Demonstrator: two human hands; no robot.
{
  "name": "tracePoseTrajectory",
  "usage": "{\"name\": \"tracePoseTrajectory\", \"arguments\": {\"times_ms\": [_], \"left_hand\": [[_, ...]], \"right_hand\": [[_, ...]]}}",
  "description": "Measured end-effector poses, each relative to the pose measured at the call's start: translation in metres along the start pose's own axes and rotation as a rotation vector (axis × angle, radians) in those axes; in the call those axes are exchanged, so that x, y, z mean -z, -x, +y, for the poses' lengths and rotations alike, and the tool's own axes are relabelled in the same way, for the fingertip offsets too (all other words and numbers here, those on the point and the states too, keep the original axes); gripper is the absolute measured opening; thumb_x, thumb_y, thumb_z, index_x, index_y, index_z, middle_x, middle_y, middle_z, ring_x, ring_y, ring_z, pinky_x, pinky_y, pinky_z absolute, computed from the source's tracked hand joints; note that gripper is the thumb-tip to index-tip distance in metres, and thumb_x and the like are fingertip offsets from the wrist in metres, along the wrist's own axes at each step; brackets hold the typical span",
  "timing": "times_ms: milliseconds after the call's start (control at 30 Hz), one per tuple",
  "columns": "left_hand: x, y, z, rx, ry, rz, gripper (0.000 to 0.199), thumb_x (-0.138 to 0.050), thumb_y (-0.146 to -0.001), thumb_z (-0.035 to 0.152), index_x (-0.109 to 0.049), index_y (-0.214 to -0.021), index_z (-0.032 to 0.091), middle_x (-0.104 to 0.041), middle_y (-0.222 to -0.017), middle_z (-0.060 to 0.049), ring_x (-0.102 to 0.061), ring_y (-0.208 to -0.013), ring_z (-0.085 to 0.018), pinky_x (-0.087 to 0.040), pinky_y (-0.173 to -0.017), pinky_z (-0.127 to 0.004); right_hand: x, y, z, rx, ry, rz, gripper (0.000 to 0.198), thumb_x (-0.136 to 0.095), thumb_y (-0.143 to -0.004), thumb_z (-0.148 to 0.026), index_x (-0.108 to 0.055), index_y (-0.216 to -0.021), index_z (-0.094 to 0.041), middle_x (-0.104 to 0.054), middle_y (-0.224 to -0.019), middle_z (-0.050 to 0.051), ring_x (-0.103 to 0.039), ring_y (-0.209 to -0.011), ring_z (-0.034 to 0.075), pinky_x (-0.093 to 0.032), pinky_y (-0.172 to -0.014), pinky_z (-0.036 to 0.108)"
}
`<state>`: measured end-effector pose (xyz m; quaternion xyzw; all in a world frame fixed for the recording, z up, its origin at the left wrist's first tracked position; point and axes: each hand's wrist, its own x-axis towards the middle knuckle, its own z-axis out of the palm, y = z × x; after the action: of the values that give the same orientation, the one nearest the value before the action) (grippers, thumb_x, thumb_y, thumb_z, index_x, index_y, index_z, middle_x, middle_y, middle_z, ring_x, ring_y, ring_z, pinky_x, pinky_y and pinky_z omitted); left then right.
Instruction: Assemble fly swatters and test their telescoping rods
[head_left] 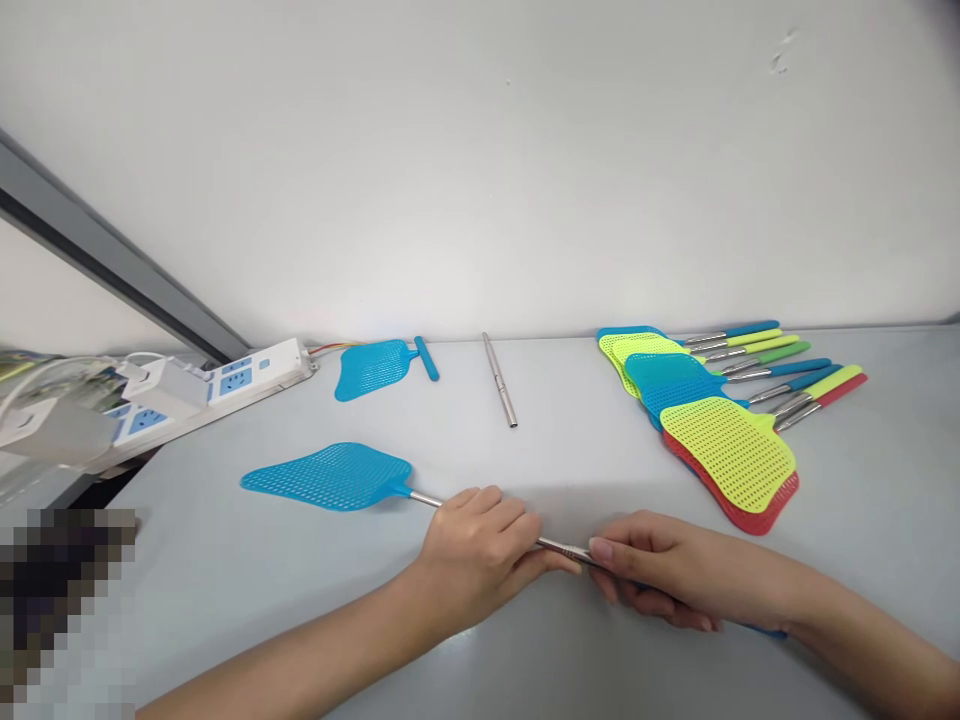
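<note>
A blue fly swatter (337, 478) with a perforated head is held between both hands above the grey table. My left hand (484, 545) is closed around its thin metal rod, between the head and the thicker tube. Further right, my right hand (660, 570) grips the thicker metal section near the handle. The blue handle is mostly hidden under that hand, with only its tip showing by the wrist. Beyond the hands lie a loose metal telescopic rod (501, 382), a separate blue swatter head (373, 368) and a short blue handle (426, 358).
Overlapping fly swatters in yellow, blue and red (727, 450) lie at the right, handles pointing right. A white power strip (259, 370) with plugs and cables stands at the left. A white wall (480, 170) rises behind the table (360, 590).
</note>
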<state>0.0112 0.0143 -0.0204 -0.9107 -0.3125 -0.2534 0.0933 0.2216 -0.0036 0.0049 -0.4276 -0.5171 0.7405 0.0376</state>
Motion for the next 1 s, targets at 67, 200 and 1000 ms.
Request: {"name": "tracePoseTrajectory", "arguments": {"times_ms": [67, 200, 1000], "left_hand": [[0.0005, -0.0004, -0.0009, -0.019, 0.018, -0.020, 0.039, -0.050, -0.078, 0.043, -0.041, -0.051, 0.016, -0.039, -0.048, 0.004, -0.033, -0.048, -0.009, -0.023, -0.048, -0.024], [0.0011, -0.0009, -0.0013, -0.060, 0.025, -0.045, 0.033, -0.048, -0.081, 0.037, -0.042, -0.055, 0.016, -0.039, -0.051, 0.003, -0.033, -0.052, -0.010, -0.025, -0.048, -0.024], [0.0076, -0.0038, 0.0055, -0.087, 0.070, -0.180, 0.023, -0.040, -0.085, 0.026, -0.046, -0.065, 0.017, -0.046, -0.056, 0.003, -0.040, -0.050, -0.010, -0.028, -0.047, -0.024]], "right_hand": [[0.0002, 0.0000, 0.0002, 0.000, -0.012, 0.006, 0.042, -0.034, -0.081, -0.055, -0.048, -0.077, -0.016, -0.032, -0.051, -0.007, -0.025, -0.036, 0.003, -0.021, -0.031, 0.013], [0.0008, -0.0002, -0.0005, -0.006, -0.036, 0.014, 0.041, -0.035, -0.081, -0.053, -0.050, -0.079, -0.016, -0.033, -0.051, -0.007, -0.027, -0.035, 0.003, -0.021, -0.030, 0.013], [0.0030, -0.0025, 0.0016, 0.047, -0.137, -0.030, 0.034, -0.045, -0.080, -0.043, -0.058, -0.087, -0.012, -0.046, -0.053, -0.004, -0.036, -0.035, 0.003, -0.025, -0.031, 0.013]]}}
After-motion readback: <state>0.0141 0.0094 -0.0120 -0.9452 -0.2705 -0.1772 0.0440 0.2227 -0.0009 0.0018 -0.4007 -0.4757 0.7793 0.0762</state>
